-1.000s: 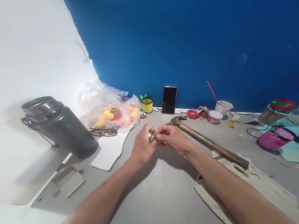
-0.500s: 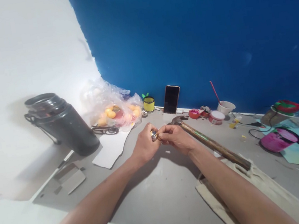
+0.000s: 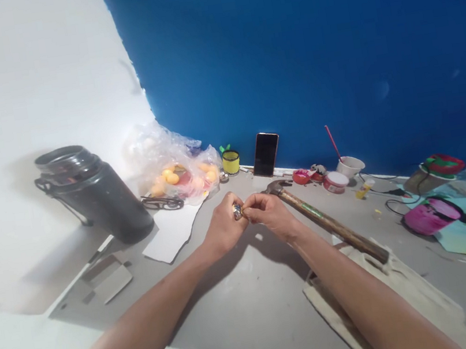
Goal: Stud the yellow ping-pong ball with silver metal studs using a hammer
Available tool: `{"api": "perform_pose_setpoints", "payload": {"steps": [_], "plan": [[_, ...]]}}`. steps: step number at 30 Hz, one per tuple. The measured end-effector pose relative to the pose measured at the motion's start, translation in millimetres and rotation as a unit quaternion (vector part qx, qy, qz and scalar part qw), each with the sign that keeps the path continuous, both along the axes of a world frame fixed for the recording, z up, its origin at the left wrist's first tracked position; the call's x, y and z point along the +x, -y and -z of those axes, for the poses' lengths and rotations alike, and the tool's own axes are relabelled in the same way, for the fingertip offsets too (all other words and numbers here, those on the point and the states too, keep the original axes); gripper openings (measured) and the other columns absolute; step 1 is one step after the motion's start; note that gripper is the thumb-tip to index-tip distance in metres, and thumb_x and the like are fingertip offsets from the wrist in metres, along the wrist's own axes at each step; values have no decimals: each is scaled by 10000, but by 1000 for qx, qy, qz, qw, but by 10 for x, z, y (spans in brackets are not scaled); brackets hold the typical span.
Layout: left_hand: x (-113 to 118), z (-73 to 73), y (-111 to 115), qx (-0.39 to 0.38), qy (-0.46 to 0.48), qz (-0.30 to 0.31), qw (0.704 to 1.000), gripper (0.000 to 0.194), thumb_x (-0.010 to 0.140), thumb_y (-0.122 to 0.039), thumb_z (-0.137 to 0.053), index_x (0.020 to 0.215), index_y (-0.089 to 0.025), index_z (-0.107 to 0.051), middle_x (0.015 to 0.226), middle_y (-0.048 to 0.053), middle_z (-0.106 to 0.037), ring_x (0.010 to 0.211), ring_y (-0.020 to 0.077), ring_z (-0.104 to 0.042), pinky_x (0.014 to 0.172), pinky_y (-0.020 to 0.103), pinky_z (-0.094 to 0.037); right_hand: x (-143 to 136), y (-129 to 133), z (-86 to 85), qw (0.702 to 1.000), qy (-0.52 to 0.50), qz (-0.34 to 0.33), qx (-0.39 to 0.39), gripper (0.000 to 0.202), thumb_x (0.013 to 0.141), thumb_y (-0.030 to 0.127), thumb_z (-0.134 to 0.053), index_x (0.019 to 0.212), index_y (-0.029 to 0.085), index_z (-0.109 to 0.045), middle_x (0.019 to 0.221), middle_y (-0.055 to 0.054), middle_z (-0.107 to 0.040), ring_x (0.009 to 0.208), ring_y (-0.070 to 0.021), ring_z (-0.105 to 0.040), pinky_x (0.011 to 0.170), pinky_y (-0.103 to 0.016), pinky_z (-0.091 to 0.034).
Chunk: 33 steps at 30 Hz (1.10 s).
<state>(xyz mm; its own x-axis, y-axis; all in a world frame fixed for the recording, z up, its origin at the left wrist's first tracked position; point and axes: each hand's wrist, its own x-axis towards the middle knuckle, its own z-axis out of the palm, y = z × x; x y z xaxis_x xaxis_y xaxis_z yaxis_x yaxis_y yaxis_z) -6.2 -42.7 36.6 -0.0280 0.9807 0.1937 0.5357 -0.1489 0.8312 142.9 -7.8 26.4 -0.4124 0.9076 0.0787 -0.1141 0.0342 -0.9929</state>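
My left hand [image 3: 224, 222] is closed round a small shiny round metal piece [image 3: 237, 211], silver with a gold tint, whose end shows between thumb and forefinger. Thumb and fingertips of my right hand [image 3: 272, 215] are pinched together against the right side of this piece. Whatever lies inside that pinch is too small to make out. Both hands meet above the grey table [image 3: 244, 307]. A claw hammer [image 3: 325, 219] with a worn wooden handle lies just right of my right hand, partly over a cream cloth bag [image 3: 413, 299].
A dark flask [image 3: 100, 194] stands at left, near glasses [image 3: 162, 202], white paper [image 3: 171, 230] and a plastic bag [image 3: 169, 160] with orange balls. Along the blue wall are a phone [image 3: 265, 154], a paint jar [image 3: 335, 181] and a cup [image 3: 350, 167]. A pink-painted pot [image 3: 429, 216] lies right.
Both hands keep their hold on the small metal piece, with only slight finger movement. The whole view has shifted a little.
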Motion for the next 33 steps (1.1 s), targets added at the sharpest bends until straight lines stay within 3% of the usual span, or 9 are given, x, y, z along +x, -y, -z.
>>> {"api": "perform_pose_setpoints", "payload": {"steps": [16, 25, 33], "plan": [[13, 44, -2, -13, -20, 6, 1000, 143, 745, -204, -612, 819, -224, -491, 734, -37, -580, 670, 153, -521, 612, 281, -382, 96, -80, 35, 998, 14, -41, -38, 234, 612, 361, -858, 693, 181, -732, 674, 2, -647, 622, -108, -481, 628, -274, -378], [-28, 214, -13, 117, -80, -35, 989, 119, 803, -214, -560, 889, -233, -479, 852, 17, -609, 782, 196, -571, 711, 318, -433, -38, 30, -2, 999, 13, 21, -43, 222, 623, 344, -834, 696, 192, -690, 679, -2, -666, 639, -129, -557, 634, -285, -463], [-22, 222, -3, 143, -113, -47, 982, 88, 828, -236, -543, 891, -237, -482, 891, 32, -620, 802, 206, -586, 716, 320, -439, -72, 70, -36, 997, 22, 29, -61, 218, 638, 337, -823, 692, 194, -668, 697, 1, -665, 666, -134, -599, 611, -274, -505]]}}
